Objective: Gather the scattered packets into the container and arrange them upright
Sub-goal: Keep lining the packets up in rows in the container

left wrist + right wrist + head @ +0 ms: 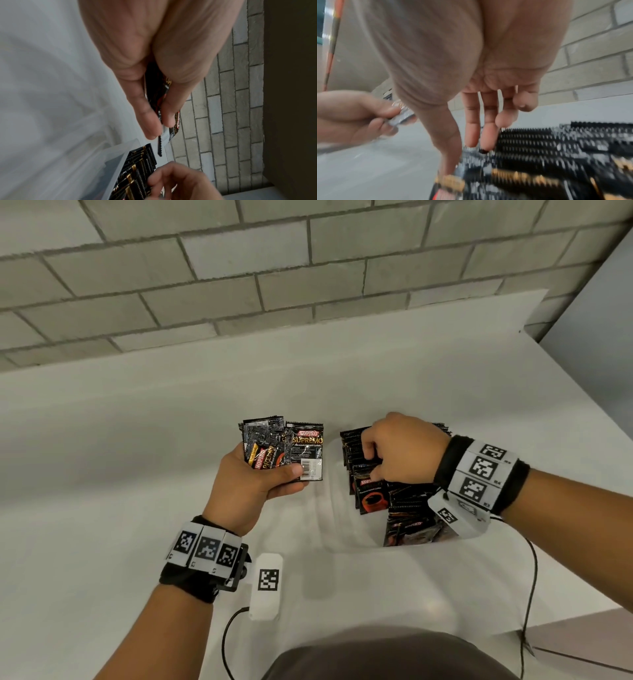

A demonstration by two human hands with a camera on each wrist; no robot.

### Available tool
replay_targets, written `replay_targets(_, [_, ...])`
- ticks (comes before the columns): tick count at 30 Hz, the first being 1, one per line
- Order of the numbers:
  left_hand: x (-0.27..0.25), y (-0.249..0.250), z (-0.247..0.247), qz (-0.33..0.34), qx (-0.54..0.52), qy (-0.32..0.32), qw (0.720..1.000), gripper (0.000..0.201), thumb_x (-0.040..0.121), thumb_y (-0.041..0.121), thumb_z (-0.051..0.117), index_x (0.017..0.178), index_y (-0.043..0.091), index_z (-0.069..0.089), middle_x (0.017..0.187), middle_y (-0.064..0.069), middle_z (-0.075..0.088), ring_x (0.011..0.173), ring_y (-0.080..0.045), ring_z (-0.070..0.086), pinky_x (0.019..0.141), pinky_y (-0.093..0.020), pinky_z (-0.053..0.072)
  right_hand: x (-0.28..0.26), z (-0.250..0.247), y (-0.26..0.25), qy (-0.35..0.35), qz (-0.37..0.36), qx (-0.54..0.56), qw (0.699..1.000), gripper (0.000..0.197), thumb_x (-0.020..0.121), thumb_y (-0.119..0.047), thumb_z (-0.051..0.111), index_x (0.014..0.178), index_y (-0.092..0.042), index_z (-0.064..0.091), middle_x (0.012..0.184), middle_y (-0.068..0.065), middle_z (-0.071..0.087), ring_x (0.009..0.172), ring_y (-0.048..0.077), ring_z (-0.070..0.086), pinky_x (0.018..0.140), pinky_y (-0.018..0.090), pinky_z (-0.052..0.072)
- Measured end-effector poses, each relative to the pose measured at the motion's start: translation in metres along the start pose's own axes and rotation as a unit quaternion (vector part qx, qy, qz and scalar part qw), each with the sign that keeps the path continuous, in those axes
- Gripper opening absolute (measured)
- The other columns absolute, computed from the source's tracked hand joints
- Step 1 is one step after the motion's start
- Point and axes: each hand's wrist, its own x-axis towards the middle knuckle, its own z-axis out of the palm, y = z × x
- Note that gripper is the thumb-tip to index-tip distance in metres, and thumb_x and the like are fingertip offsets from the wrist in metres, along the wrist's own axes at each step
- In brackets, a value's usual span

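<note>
My left hand grips a fanned stack of black coffee packets upright above the white table, thumb across the front; the left wrist view shows that hand pinching the stack edge-on. Just right of it stands a clear plastic container filled with several black packets, most standing upright in rows. My right hand is over the container's far left part. In the blurred right wrist view its straight fingers touch the serrated tops of the packets, with the thumb down in front.
The white table runs back to a grey brick wall; its right edge falls away past the container. A black cable hangs from my right wrist over the near right corner. Both wrists carry marker bands.
</note>
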Motion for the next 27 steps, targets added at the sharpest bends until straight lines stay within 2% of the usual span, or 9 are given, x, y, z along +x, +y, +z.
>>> replay_targets(3, [-0.001,-0.001,0.007,-0.007,0.003,-0.011,1.0,0.046,0.081,-0.014,0.074,0.123,0.0,0.061,0.111,-0.022,0.076,0.098,-0.041,0.075,0.074,-0.038,0.064,-0.006,-0.022,0.002,0.038,0.002,0.081,0.996,0.017,0.085,-0.038,0.074,0.095,-0.026,0.068,0.081,-0.011,0.062,0.076,0.009,0.059,0.068,0.029,0.049])
replay_targets(7, [-0.004,0.001,0.022,-0.011,-0.005,-0.04,0.999,0.047,0.081,-0.013,0.075,0.124,0.001,0.062,0.111,-0.022,0.076,0.097,-0.041,0.075,0.072,-0.035,0.063,-0.019,-0.048,-0.009,0.139,-0.016,0.226,0.964,0.015,0.089,-0.043,0.07,0.094,-0.028,0.07,0.08,-0.008,0.069,0.072,0.006,0.062,0.068,0.023,0.047])
replay_targets(10, [-0.005,0.005,0.035,-0.016,-0.027,-0.071,0.997,0.051,0.081,-0.011,0.075,0.128,0.001,0.06,0.112,-0.021,0.076,0.094,-0.038,0.076,0.071,-0.032,0.062,-0.024,-0.054,-0.018,0.106,-0.02,0.284,0.953,0.034,0.081,-0.049,0.077,0.108,-0.031,0.068,0.084,-0.008,0.073,0.071,0.004,0.063,0.074,0.022,0.051])
replay_targets(14, [-0.002,0.004,0.042,-0.019,-0.078,-0.078,0.994,0.05,0.084,-0.009,0.07,0.131,-0.004,0.055,0.11,-0.018,0.076,0.097,-0.036,0.075,0.077,-0.037,0.063,-0.022,-0.048,-0.014,0.094,-0.026,0.327,0.94,0.029,0.083,-0.016,0.078,0.107,-0.024,0.064,0.079,0.004,0.073,0.06,0.017,0.063,0.067,0.04,0.056])
replay_targets(16, [0.001,0.0,0.038,-0.035,-0.114,-0.061,0.991,0.044,0.091,-0.016,0.06,0.133,-0.006,0.052,0.112,-0.022,0.073,0.105,-0.044,0.071,0.081,-0.042,0.062,-0.022,-0.047,-0.008,0.14,-0.015,0.356,0.924,0.035,0.082,-0.006,0.07,0.108,-0.024,0.054,0.076,0.012,0.069,0.053,0.018,0.053,0.053,0.032,0.047])
replay_targets(18, [0.002,-0.002,0.034,-0.055,-0.138,-0.049,0.988,0.038,0.094,-0.021,0.046,0.129,-0.008,0.053,0.116,-0.025,0.07,0.114,-0.05,0.066,0.083,-0.048,0.062,-0.025,-0.048,-0.008,0.187,-0.016,0.353,0.916,0.037,0.081,-0.005,0.065,0.108,-0.025,0.049,0.075,0.017,0.062,0.052,0.013,0.045,0.052,0.025,0.04])
replay_targets(20, [0.0,-0.002,0.033,-0.062,-0.132,-0.051,0.988,0.037,0.094,-0.021,0.04,0.126,-0.007,0.055,0.119,-0.024,0.071,0.114,-0.049,0.066,0.085,-0.053,0.061,-0.029,-0.048,-0.012,0.215,-0.03,0.31,0.925,0.04,0.078,-0.006,0.066,0.107,-0.026,0.047,0.071,0.008,0.057,0.053,0.01,0.045,0.052,0.022,0.039])
replay_targets(24, [-0.007,0.004,0.044,-0.046,-0.03,-0.077,0.996,0.034,0.096,-0.015,0.054,0.127,-0.002,0.056,0.113,-0.03,0.071,0.098,-0.055,0.07,0.077,-0.048,0.064,-0.032,-0.037,-0.036,0.167,-0.068,0.219,0.959,0.037,0.079,-0.011,0.067,0.107,-0.028,0.05,0.07,-0.003,0.062,0.059,0.008,0.058,0.057,0.029,0.049])
replay_targets(27, [-0.01,0.006,0.051,-0.037,-0.014,-0.09,0.995,0.029,0.096,-0.008,0.06,0.124,0.0,0.057,0.108,-0.027,0.073,0.085,-0.049,0.074,0.072,-0.045,0.064,-0.03,-0.021,-0.049,0.125,-0.094,0.232,0.96,0.024,0.085,-0.022,0.071,0.106,-0.026,0.059,0.069,-0.006,0.066,0.063,0.006,0.063,0.063,0.031,0.053])
